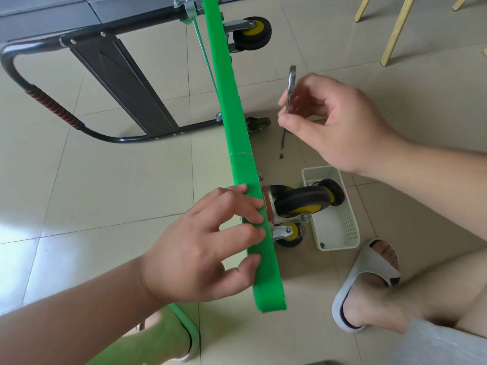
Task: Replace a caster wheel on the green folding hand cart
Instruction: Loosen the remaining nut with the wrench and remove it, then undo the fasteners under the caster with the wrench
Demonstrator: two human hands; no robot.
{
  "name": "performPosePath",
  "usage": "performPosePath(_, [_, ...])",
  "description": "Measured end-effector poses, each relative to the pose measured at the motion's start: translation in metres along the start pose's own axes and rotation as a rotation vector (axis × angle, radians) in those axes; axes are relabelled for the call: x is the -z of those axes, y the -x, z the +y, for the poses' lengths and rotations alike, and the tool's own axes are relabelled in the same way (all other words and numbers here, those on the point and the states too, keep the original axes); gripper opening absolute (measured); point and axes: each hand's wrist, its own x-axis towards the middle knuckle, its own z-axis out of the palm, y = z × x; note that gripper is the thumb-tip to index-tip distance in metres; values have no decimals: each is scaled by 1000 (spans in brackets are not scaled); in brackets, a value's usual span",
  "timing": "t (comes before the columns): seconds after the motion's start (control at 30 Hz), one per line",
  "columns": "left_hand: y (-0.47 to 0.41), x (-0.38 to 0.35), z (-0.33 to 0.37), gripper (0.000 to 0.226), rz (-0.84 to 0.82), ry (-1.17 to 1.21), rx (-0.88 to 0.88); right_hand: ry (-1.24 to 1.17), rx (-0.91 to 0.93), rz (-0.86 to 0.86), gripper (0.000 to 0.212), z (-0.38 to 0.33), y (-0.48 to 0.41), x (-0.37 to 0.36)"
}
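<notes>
The left hand (200,248) lays spread, fairly straight fingers on the upturned edge of the green cart (226,88), which stands on its side on the floor (105,185). The right hand (334,122) pinches a wrench (291,80) upright. A caster wheel (303,201) is mounted just beside the left fingertips, near a white basket (340,233).

A room in a home, by the look of it — glossy beige floor tiles (79,193) underfoot, pale wooden chair legs (395,30) at one o'clock, grey furniture (52,11) at eleven, a white house slipper (369,280) at five.
</notes>
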Motion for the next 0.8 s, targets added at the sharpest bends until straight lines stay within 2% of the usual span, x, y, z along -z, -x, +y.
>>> performPosePath(0.23, [0,3,0,16,-11,-26,-12,300,-150,-91,16,53,13,-5])
performPosePath(0.4, [-1,2,-1,16,-10,-32,-21,498,-172,-245,18,95,34,-17])
performPosePath(0.6, [0,2,-1,17,-10,-20,-19,524,-346,-400,14,140,68,-45])
performPosePath(0.67, [0,1,-2,17,-7,-13,-17,551,-406,-433,5,155,83,-57])
performPosePath(0.8, [0,1,-3,17,-5,-6,-23,616,-568,-521,21,176,105,-75])
